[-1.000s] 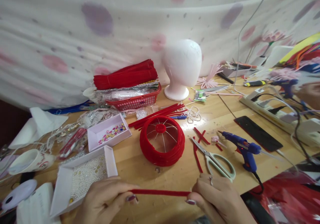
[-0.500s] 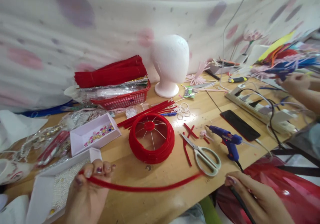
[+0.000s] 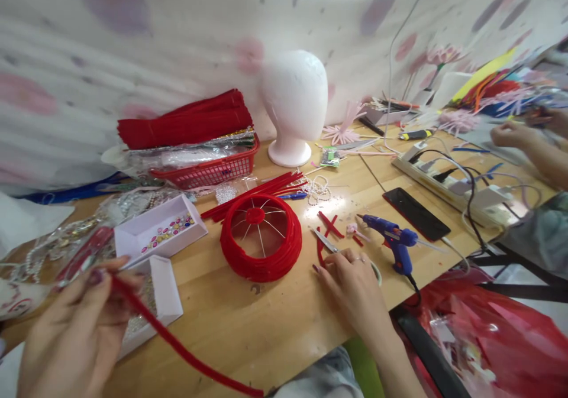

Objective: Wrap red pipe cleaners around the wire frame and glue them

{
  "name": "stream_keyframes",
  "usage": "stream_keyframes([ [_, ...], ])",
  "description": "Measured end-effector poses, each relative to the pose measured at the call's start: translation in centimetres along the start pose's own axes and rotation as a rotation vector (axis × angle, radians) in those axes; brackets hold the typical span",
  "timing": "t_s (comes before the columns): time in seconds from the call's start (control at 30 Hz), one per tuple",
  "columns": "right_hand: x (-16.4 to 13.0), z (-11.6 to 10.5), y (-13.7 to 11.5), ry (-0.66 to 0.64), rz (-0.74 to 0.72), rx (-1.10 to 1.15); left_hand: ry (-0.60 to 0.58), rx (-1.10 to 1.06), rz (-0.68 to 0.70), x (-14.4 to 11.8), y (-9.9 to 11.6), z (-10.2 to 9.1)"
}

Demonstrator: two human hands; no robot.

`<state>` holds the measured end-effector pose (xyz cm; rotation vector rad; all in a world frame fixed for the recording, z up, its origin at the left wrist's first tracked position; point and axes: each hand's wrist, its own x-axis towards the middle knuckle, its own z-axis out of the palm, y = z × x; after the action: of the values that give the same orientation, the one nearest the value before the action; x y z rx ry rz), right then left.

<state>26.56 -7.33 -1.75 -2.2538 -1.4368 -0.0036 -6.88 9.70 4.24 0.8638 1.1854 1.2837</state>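
Note:
My left hand pinches one end of a red chenille stem, which curves down to the right past the table's front. Over the pale-handled scissors lies my right hand. Its fingers curl on the handles, and the blades poke out beyond them; the fingertips are partly hidden. Between the hands stands a round red frame, wound with the same fuzzy stem, with thin wire spokes meeting at a red centre. Short red cuttings lie by the scissor blades.
A blue glue gun rests right of the scissors, near a phone and a power strip. Behind stand a white foam head and a red basket. White trays hold beads. Another person's hands work at far right.
My right hand has moved from the table's front edge up and left onto the scissors. My left hand has drawn left and nearer with the chenille stem, whose free end now hangs lower.

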Motion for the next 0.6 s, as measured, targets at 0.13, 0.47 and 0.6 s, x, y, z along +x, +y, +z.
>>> stream_keyframes([
  [0.13, -0.3, 0.3, -0.1, -0.02, -0.029, -0.021, -0.16, 0.521, 0.121, 1.1, 1.3, 3.3],
  [0.47, 0.2, 0.2, -1.3, -0.099, 0.041, -0.111, -0.317, 0.963, 0.838, -3.1, 0.0, 5.3],
  [0.6, -0.4, -1.2, -0.7, -0.167, 0.008, -0.054, -0.414, 0.88, 0.724, -5.6, -0.6, 5.6],
])
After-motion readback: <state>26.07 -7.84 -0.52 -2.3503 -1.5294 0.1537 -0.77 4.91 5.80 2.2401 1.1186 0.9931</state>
